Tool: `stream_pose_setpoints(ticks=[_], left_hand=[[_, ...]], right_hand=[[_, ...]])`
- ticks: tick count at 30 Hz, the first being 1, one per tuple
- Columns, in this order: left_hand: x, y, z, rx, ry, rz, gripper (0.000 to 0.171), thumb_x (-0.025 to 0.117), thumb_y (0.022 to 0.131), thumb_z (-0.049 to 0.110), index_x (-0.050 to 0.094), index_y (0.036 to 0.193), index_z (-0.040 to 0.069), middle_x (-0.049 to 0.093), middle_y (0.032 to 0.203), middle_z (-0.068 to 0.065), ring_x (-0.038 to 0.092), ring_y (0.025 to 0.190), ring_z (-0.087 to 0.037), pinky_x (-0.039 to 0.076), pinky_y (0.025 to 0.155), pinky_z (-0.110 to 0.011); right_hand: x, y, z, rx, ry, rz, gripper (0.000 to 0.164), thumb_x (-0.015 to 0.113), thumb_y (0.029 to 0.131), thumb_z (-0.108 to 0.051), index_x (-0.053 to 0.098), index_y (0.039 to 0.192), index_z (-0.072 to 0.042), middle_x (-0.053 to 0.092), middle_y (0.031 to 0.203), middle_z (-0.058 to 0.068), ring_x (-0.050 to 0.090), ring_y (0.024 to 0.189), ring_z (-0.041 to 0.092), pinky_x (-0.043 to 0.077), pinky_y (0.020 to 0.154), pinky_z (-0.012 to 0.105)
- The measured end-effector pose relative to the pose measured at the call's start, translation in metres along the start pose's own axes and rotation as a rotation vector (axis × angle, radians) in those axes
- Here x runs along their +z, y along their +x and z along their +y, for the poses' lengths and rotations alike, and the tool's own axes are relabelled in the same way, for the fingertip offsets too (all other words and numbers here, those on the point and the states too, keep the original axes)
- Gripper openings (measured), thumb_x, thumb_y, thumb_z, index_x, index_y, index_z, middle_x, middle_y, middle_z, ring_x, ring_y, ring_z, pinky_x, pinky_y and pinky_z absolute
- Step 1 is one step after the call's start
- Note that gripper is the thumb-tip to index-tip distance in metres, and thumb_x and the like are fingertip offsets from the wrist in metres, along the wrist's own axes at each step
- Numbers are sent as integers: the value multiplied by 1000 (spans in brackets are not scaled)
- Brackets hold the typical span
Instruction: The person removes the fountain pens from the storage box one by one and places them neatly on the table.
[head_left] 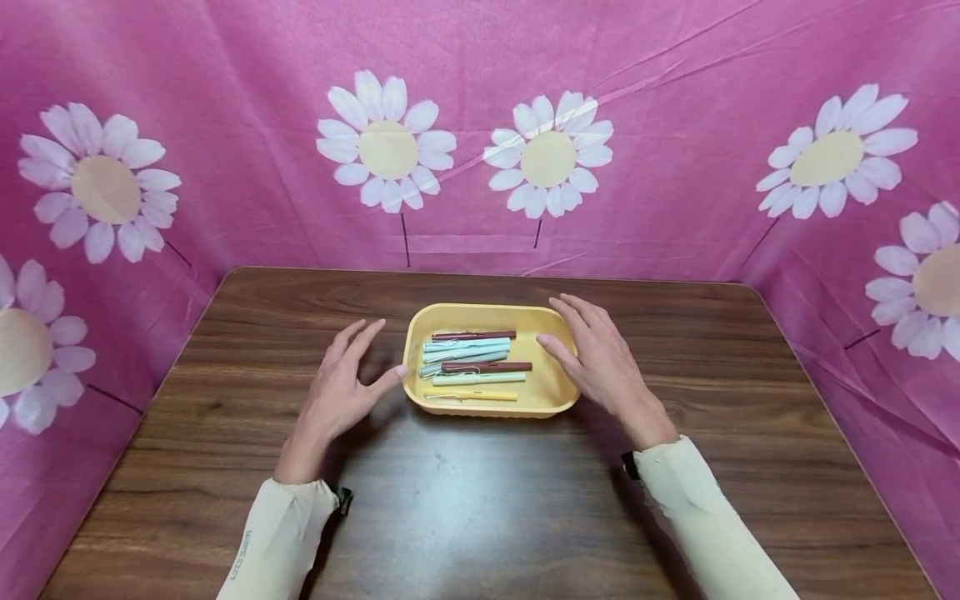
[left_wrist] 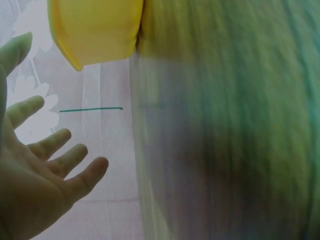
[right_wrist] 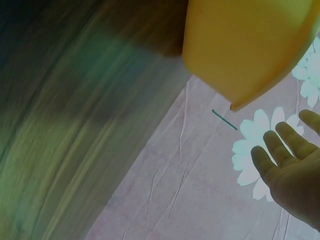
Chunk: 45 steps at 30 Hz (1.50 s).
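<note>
A yellow rectangular tray (head_left: 547,406) with rounded corners stands on the wooden table. In it lie several pens side by side: a dark red pen (head_left: 487,336) at the back, light blue ones (head_left: 480,344), a brown pen (head_left: 502,367), a pale green pen (head_left: 487,378) and a yellow pen (head_left: 480,396) at the front. My left hand (head_left: 337,392) is spread beside the tray's left end, thumb tip right at the rim. My right hand (head_left: 603,358) is at the right end, its fingers extended and thumb over the rim. Both wrist views show the tray's outer wall (left_wrist: 97,32) beyond loosely spread fingers.
The dark wood-grain table (head_left: 442,517) reaches back to a pink cloth (head_left: 465,242) printed with white daisies, which hangs behind it and at both sides. Light sleeves cover both forearms, with a black band (head_left: 342,500) at the left wrist.
</note>
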<state>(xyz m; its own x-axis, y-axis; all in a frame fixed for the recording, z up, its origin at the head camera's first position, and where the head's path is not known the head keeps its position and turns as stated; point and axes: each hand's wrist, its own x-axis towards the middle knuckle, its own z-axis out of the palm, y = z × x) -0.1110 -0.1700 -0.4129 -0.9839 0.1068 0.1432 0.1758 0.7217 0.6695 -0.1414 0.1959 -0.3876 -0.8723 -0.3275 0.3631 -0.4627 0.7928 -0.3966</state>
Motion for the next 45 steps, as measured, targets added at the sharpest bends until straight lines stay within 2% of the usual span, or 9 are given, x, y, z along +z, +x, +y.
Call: stream_pose_setpoints(ticks=[2, 9, 15, 22, 28, 34, 38, 42, 45], left_hand=[[1, 1, 0, 2, -32, -3, 79, 73, 90, 50, 41, 156, 21, 32, 159, -16, 34, 143, -40, 32, 111, -66], [5, 5, -1, 14, -201, -16, 78, 76, 90, 34, 39, 157, 18, 34, 156, -18, 43, 136, -39, 49, 102, -55], [10, 8, -2, -16, -290, -24, 77, 74, 92, 30, 37, 158, 17, 39, 149, -24, 44, 133, -42, 53, 98, -55], [14, 11, 2, -52, -418, -61, 76, 73, 94, 24, 34, 159, 17, 38, 150, -26, 44, 134, -45, 51, 100, -55], [12, 14, 7, -102, -487, -93, 74, 72, 95, 20, 34, 158, 17, 40, 150, -25, 45, 134, -42, 44, 106, -60], [15, 17, 4, -84, -544, -122, 75, 71, 93, 9, 33, 158, 13, 45, 143, -28, 50, 129, -43, 36, 112, -58], [17, 18, 0, -77, -633, -146, 79, 70, 89, 0, 33, 158, 12, 46, 140, -28, 52, 126, -43, 41, 108, -49], [19, 18, -2, -89, -716, -198, 82, 67, 87, -6, 31, 159, 11, 46, 140, -28, 51, 125, -44, 51, 95, -34], [21, 19, -2, -87, -759, -239, 84, 65, 85, -8, 28, 159, 8, 45, 140, -31, 49, 125, -45, 53, 87, -26]], right_hand=[[2, 1, -3, 0, 9, -14, 58, 60, 102, -38, 49, 149, -5, 44, 154, 16, 39, 140, 38, 33, 115, 56], [7, 3, -11, -17, 27, -56, 59, 58, 103, -41, 48, 150, -7, 45, 153, 16, 39, 140, 36, 32, 116, 55], [12, 4, -16, -15, 43, -92, 58, 59, 102, -42, 50, 148, -8, 49, 148, 16, 43, 136, 35, 37, 112, 56], [18, 7, -23, -8, 91, -176, 63, 60, 100, -48, 49, 149, -9, 51, 148, 12, 43, 137, 31, 41, 110, 55], [25, 10, -28, -21, 103, -208, 59, 69, 96, -45, 57, 141, -8, 59, 136, 10, 49, 129, 28, 45, 106, 50], [33, 12, -34, -19, 139, -297, 60, 73, 93, -44, 60, 140, -9, 63, 131, 9, 57, 118, 28, 47, 103, 47], [38, 13, -36, -30, 153, -320, 58, 79, 88, -44, 65, 133, -10, 68, 118, 7, 62, 106, 25, 51, 96, 44], [43, 13, -36, -22, 193, -361, 47, 82, 85, -42, 71, 121, -14, 70, 106, -1, 64, 95, 18, 53, 87, 38], [46, 13, -35, 5, 218, -406, 40, 82, 85, -41, 74, 117, -17, 71, 103, -4, 65, 92, 13, 54, 84, 34]])
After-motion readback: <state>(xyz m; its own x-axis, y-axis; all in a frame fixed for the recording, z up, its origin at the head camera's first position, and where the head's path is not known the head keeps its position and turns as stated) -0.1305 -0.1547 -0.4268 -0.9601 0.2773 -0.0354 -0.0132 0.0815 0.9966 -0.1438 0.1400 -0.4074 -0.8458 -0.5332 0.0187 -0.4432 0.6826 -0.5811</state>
